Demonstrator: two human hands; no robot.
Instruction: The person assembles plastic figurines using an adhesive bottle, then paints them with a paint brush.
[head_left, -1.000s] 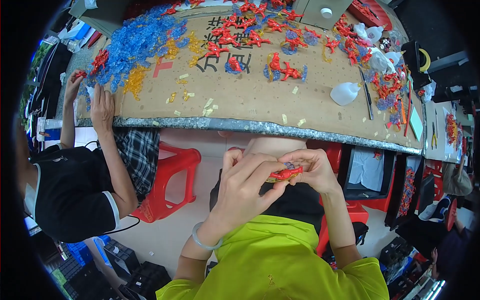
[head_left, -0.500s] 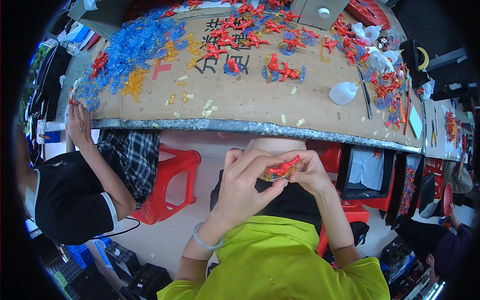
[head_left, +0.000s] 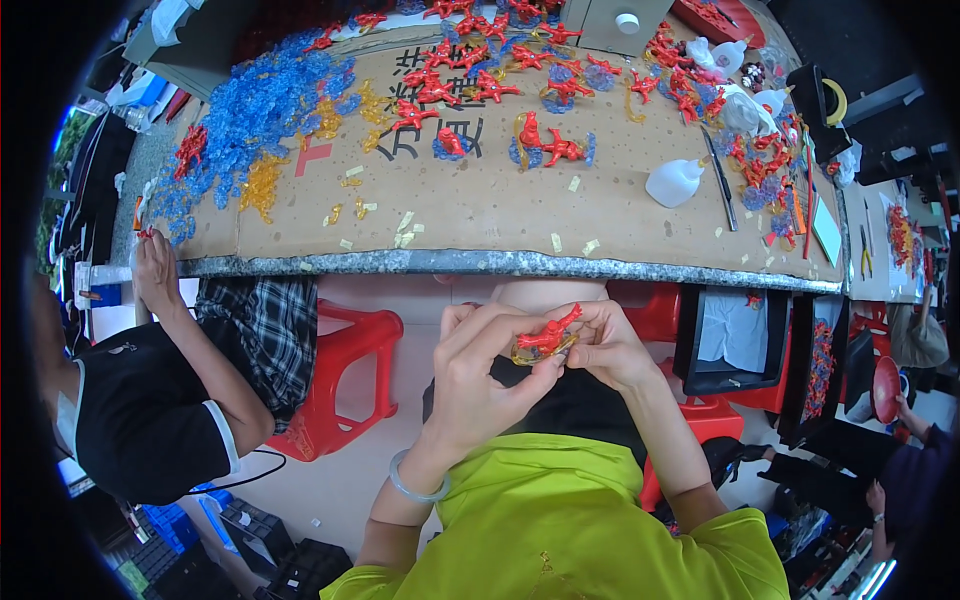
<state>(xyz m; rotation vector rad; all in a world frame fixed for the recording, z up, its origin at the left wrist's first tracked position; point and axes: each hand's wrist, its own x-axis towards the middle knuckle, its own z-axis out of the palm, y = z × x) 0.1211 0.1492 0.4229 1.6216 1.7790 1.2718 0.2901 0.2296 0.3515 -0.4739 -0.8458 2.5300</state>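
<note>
Over my lap, in front of the table's near edge, both hands grip one small red plastic figurine (head_left: 548, 336) with a clear yellow piece along its underside. My left hand (head_left: 487, 365) pinches it from the left with thumb and fingers. From the right, my right hand (head_left: 607, 345) closes its thumb and fingers on the same figurine. The fingers hide part of the yellow piece. On the cardboard-covered table (head_left: 480, 215) ahead lie more red figurines (head_left: 548, 148) with clear blue and yellow parts around them.
A heap of clear blue pieces (head_left: 270, 110) covers the table's left, beside yellow pieces (head_left: 262, 190). A white squeeze bottle (head_left: 675, 183) and a dark pen-like tool (head_left: 722, 180) lie to the right. A co-worker (head_left: 150, 400) sits at left. A black tray (head_left: 735, 340) stands below the table's right.
The figurine has tilted a little between my fingers and its red end points up more steeply. Both hands keep hold of it. The view has shifted slightly.
</note>
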